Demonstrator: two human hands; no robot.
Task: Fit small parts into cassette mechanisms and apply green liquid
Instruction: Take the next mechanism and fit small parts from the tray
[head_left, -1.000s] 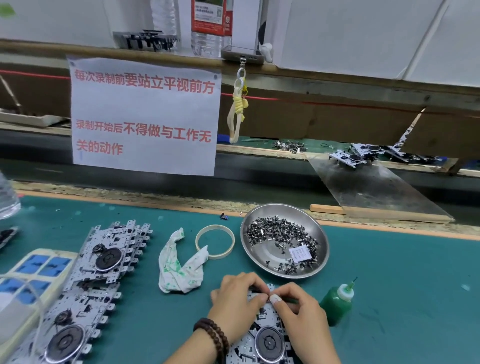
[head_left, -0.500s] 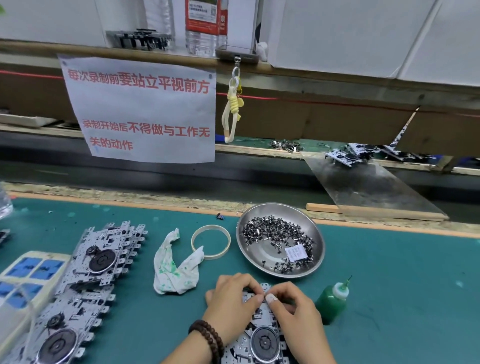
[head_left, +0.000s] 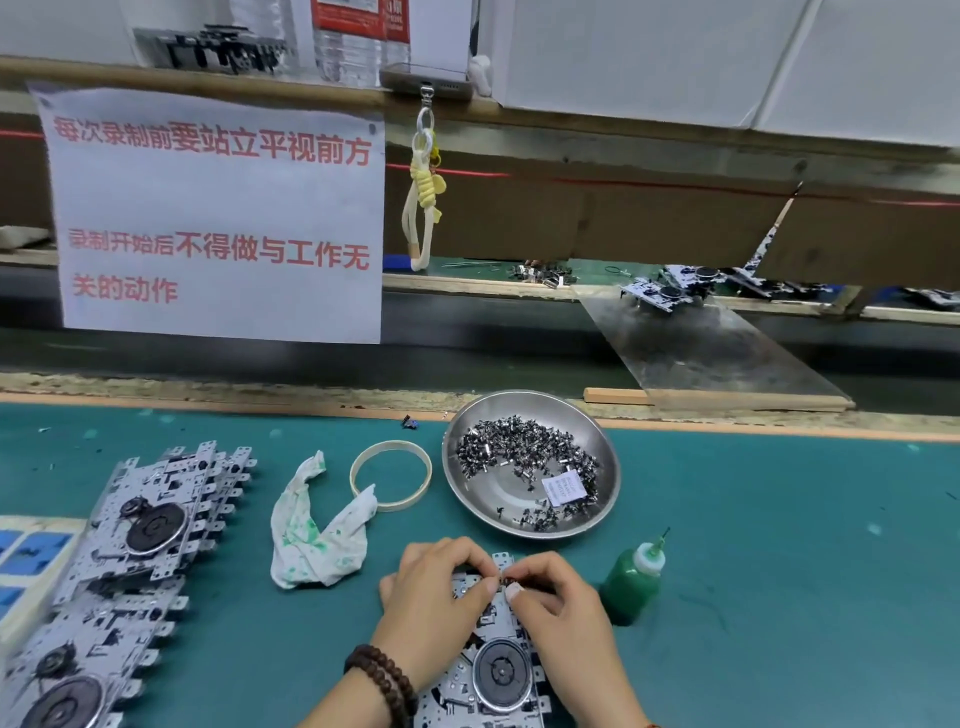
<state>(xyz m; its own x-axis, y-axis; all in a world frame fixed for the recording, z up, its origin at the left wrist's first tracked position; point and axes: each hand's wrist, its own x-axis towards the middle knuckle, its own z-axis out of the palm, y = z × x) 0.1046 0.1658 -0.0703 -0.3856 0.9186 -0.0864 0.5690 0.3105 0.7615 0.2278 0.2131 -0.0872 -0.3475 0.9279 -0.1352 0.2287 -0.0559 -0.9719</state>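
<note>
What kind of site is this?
Likely a factory assembly bench: stacked metal cassette mechanisms on a green mat, a round steel dish of small parts, and a dark conveyor belt behind it.

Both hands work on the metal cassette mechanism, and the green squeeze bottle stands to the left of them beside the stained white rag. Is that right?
Not quite. The head view shows the green squeeze bottle standing to the right of the hands, apart from the stained white rag. Both hands do work on the metal cassette mechanism.

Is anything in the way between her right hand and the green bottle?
Nothing visible is. The green bottle stands on the bare mat just beside the right hand, apart from it. That hand and the left hand are pinching a small part over the cassette mechanism.
</note>
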